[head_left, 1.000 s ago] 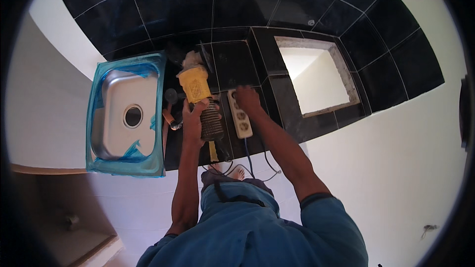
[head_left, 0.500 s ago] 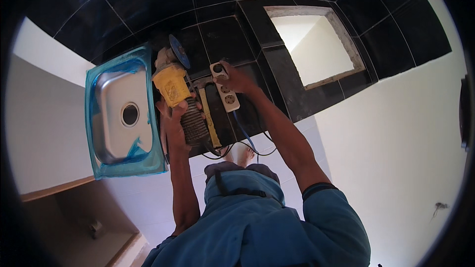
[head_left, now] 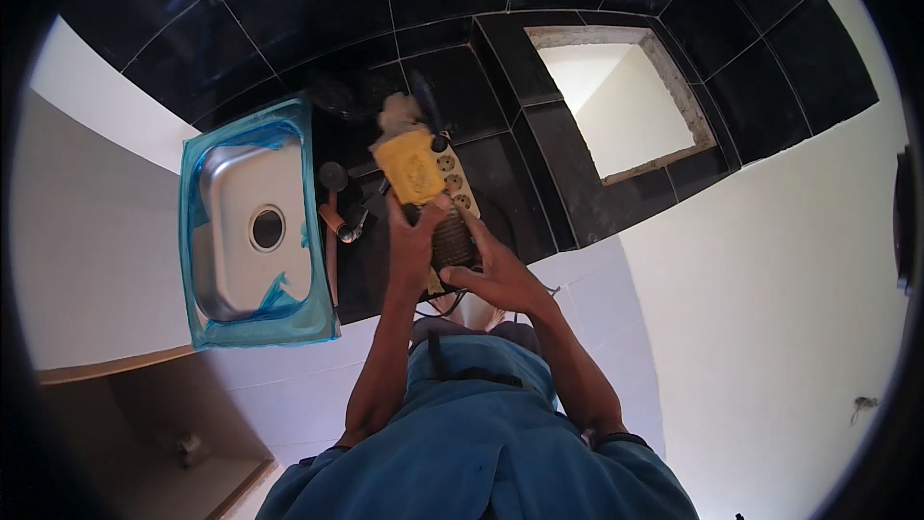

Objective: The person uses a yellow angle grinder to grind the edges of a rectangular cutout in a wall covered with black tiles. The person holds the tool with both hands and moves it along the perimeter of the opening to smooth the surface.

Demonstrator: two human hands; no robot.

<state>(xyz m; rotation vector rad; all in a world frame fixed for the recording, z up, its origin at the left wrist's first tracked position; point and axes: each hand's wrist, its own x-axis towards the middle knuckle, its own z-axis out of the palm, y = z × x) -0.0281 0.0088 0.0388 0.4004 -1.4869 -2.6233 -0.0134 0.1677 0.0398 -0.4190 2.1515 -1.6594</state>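
An angle grinder [head_left: 408, 168] with a taped yellow body, blue disc and dark ribbed grip is held above the black tiled counter. My left hand [head_left: 412, 243] is closed round the grinder just behind its yellow body, thumb on top. From the other side, my right hand [head_left: 500, 274] curls round the ribbed grip; some of its fingertips are hidden beneath. The disc [head_left: 425, 106] is seen nearly edge-on at the far end. Partly covered by the grinder, a pale power strip [head_left: 459, 174] with several sockets lies on the counter.
Left of the counter is a steel sink [head_left: 320, 270] edged with blue film. Beside it lie a dark-headed hammer-like tool [head_left: 334, 176] and an orange-and-black object [head_left: 333, 219]. A framed opening [head_left: 707, 130] stands at the right. A black cable [head_left: 440, 312] loops over the counter's near edge.
The grinder has moved right, in front of the power strip, uncovering the tools beside the sink. My right hand has left the strip and taken hold of the grinder's grip.
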